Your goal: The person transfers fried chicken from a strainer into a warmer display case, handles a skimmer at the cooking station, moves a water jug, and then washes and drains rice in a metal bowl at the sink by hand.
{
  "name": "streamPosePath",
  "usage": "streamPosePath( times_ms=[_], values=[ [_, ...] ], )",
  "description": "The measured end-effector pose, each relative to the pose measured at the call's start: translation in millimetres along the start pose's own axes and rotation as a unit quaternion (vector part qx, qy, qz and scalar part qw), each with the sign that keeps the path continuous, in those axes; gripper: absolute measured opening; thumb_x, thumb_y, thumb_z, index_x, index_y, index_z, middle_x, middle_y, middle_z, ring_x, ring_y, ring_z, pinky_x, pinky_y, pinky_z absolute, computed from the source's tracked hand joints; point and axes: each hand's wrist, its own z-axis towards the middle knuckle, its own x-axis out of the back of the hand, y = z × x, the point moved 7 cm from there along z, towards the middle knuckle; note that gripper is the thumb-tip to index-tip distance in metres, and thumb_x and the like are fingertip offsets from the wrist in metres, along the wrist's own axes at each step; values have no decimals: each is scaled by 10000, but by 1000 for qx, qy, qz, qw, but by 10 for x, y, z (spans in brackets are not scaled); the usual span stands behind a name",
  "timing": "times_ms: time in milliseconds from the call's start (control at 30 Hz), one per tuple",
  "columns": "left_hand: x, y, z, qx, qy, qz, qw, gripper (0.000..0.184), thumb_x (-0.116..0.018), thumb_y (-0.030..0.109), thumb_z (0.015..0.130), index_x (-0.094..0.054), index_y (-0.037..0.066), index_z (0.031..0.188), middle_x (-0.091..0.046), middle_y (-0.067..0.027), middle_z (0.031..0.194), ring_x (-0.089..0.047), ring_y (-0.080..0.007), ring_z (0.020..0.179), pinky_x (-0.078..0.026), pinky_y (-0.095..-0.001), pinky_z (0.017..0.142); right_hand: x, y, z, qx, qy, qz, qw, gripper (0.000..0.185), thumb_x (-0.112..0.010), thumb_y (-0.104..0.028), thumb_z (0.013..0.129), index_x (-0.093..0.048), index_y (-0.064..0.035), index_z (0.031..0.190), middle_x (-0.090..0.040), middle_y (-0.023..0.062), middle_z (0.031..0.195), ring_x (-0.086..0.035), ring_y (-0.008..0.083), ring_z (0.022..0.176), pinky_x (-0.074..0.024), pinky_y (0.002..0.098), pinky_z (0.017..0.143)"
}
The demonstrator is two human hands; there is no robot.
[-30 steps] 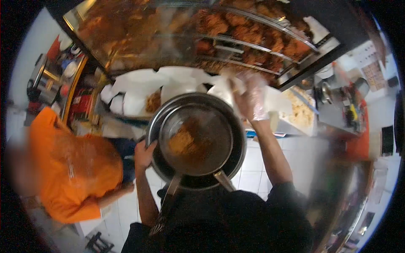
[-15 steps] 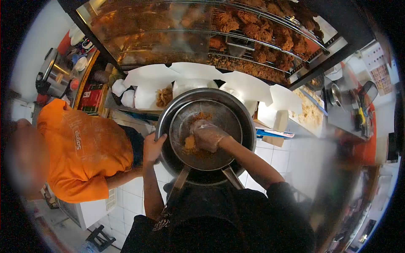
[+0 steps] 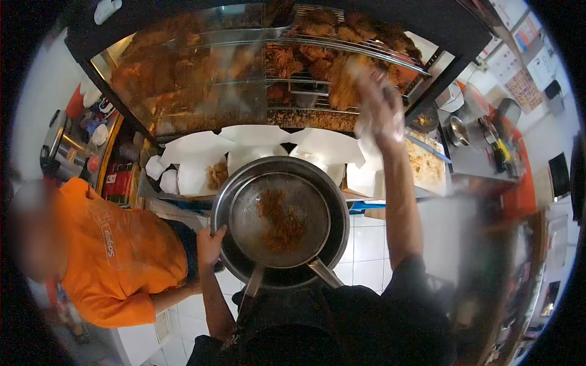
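Left fingers (image 3: 219, 232) on bowl (image 3: 339, 229) edge; right hand (image 3: 383, 117) well beyond far rim.

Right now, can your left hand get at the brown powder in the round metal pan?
Probably yes: nothing covers the powder, but the left hand would likely have to release the dark metal bowl whose rim it holds.

Black short-sleeved top (image 3: 400, 305); clear glove (image 3: 390, 128), right hand (image 3: 381, 110).

Shiny metal bowl (image 3: 339, 244), matt white card boxes (image 3: 198, 149), glossy floor tiles (image 3: 369, 244)
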Motion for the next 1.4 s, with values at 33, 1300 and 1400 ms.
streamPosePath(
  times_ms=[33, 1300, 1400],
  values=[
    [-7, 4, 5, -40, 20, -36, 998, 324, -654, 274, 891, -626, -42, 825, -534, -73, 600, -478, -155, 589, -398, -373, 570, 140, -153, 165, 2, 72, -65, 995, 528, -682, -374, 900, -588, -8, 1268, -600, 165, 1265, -548, 253, 1220, -433, 369, 1022],
    [-27, -258, -1463, 34, 162, -65, 984, 290, -670, 274, 878, -635, -5, 810, -475, -29, 542, -464, -121, 506, -366, -340, 502, 308, 1490, -2560, -235, -157, -259, 923, 388, -532, -346, 994, -537, 15, 1133, -642, 227, 1005, -616, 368, 932, -467, 433, 850],
    [98, -421, -1817, 55, 189, -3, 980, 262, -661, 257, 877, -665, -4, 856, -530, -47, 566, -500, -129, 521, -397, -348, 518, 146, 1303, -2779, -208, -178, -277, 921, 446, -496, -425, 994, -534, 11, 1084, -613, 233, 990, -590, 337, 903, -452, 409, 827]
  ],
)
